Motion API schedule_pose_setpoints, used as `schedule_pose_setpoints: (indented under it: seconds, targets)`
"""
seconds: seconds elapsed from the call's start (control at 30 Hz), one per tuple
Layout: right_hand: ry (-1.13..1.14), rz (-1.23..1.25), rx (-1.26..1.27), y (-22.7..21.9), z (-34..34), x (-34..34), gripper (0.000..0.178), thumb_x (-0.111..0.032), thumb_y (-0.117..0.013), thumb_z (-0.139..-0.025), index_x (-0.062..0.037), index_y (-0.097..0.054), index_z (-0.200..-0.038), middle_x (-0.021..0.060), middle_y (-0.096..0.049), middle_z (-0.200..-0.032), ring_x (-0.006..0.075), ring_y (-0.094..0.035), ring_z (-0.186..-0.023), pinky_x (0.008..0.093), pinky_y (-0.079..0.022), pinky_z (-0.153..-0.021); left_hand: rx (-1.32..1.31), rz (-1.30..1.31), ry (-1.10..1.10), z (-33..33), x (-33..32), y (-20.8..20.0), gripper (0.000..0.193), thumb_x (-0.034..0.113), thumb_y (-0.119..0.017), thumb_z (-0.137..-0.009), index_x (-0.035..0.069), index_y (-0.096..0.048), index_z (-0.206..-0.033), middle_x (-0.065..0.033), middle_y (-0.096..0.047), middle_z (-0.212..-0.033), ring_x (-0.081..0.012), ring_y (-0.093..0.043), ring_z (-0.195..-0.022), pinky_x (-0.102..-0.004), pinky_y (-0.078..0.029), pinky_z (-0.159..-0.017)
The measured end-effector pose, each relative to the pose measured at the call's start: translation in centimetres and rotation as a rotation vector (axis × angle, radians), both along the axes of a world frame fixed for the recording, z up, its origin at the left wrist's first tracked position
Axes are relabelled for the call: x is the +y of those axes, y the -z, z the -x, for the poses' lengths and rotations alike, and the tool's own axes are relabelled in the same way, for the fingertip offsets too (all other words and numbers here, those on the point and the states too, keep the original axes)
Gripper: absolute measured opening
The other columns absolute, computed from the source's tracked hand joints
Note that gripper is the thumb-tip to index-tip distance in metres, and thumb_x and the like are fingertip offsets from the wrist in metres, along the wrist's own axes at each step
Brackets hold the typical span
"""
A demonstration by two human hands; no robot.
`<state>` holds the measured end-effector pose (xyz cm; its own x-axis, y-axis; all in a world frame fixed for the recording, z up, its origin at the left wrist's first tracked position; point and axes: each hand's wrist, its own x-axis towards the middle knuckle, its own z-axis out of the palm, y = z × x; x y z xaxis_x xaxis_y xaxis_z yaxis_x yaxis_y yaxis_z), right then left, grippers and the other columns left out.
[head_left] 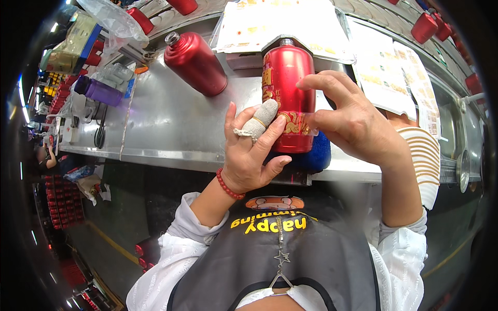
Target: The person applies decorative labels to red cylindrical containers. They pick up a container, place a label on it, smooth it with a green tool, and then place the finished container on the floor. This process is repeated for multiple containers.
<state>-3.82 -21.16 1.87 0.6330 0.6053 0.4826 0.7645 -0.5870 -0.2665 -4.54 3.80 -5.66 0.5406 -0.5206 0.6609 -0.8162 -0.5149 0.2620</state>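
Observation:
A red metallic bottle (293, 67) with gold decals leans neck-away against a support in front of me. A gold-patterned clear strip (294, 124) lies across its lower part, its clear end sticking out at the right edge. My left hand (249, 140), one finger wrapped in white cloth, presses its fingertips on the bottle's left side and the strip, thumb apart. My right hand (353, 116) curves at the bottle's right side: index fingertip by its upper side, thumb at the strip's end, a gap between them. The remaining right fingers are partly hidden.
Another red bottle (196, 65) without visible decals stands to the left on the metal table (155, 116). Decal sheets (280, 23) lie beyond, more sheets (381, 67) at the right. A blue cloth (319, 153) sits under the bottle. A purple drink bottle (101, 90) is far left.

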Motion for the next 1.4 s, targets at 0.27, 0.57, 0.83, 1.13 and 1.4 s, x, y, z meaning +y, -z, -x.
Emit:
schedule_pose_setpoints:
  seconds: [0.27, 0.57, 0.83, 1.13, 1.4]
  targets:
    - [0.051, -0.009, -0.053, 0.6, 0.5, -0.2, 0.025, 0.004, -0.074, -0.063, -0.0087, -0.07, -0.085, 0.0125, -0.057, -0.129, 0.037, -0.056, -0.119, 0.0453, -0.053, -0.098, -0.046, 0.013, 0.012, -0.2, -0.2, 0.2, 0.055, 0.045, -0.063, -0.095, 0.004, -0.064, -0.131, -0.0217, -0.062, -0.13, -0.0383, -0.054, -0.118, -0.0611, -0.02, -0.118]
    - [0.077, 0.012, -0.023, 0.9, 0.7, -0.4, 0.023, 0.004, -0.073, -0.067, -0.008, -0.07, -0.087, 0.0142, -0.057, -0.133, 0.037, -0.055, -0.123, 0.0442, -0.052, -0.099, -0.042, -0.032, 0.023, -0.3, -0.1, -0.1, 0.051, 0.042, -0.065, -0.093, 0.015, -0.064, -0.136, -0.0198, -0.056, -0.136, -0.0366, -0.053, -0.12, -0.0599, -0.018, -0.119]
    - [0.281, -0.141, -0.086, 2.7, 2.8, -0.9, 0.042, 0.007, -0.063, -0.083, -0.0051, -0.068, -0.122, 0.0272, -0.053, -0.139, 0.0424, -0.057, -0.124, 0.0422, -0.052, -0.1, -0.018, -0.064, 0.017, 0.1, -0.2, -0.3, 0.06, 0.042, -0.067, -0.092, 0.01, -0.057, -0.142, -0.022, -0.054, -0.139, -0.039, -0.052, -0.123, -0.0602, -0.016, -0.12]
    - [0.374, -0.088, -0.01, 6.6, 5.7, 2.3, 0.072, 0.01, -0.064, -0.069, -0.0063, -0.058, -0.139, 0.0244, -0.05, -0.143, 0.0398, -0.054, -0.126, 0.0455, -0.047, -0.1, 0.051, -0.013, 0.015, 0.1, -0.1, 1.3, 0.073, 0.04, -0.067, -0.091, -0.002, -0.046, -0.148, -0.0279, -0.046, -0.148, -0.0485, -0.044, -0.135, -0.0628, -0.015, -0.119]
    - [0.397, -0.11, -0.009, 6.9, 5.6, 1.9, 0.069, 0.012, -0.063, -0.074, -0.0057, -0.057, -0.14, 0.026, -0.053, -0.137, 0.0405, -0.058, -0.119, 0.0444, -0.05, -0.095, 0.04, -0.023, 0.022, -0.1, 0.0, 1.0, 0.075, 0.039, -0.068, -0.091, -0.004, -0.045, -0.148, -0.0293, -0.045, -0.148, -0.0487, -0.045, -0.135, -0.0624, -0.015, -0.119]
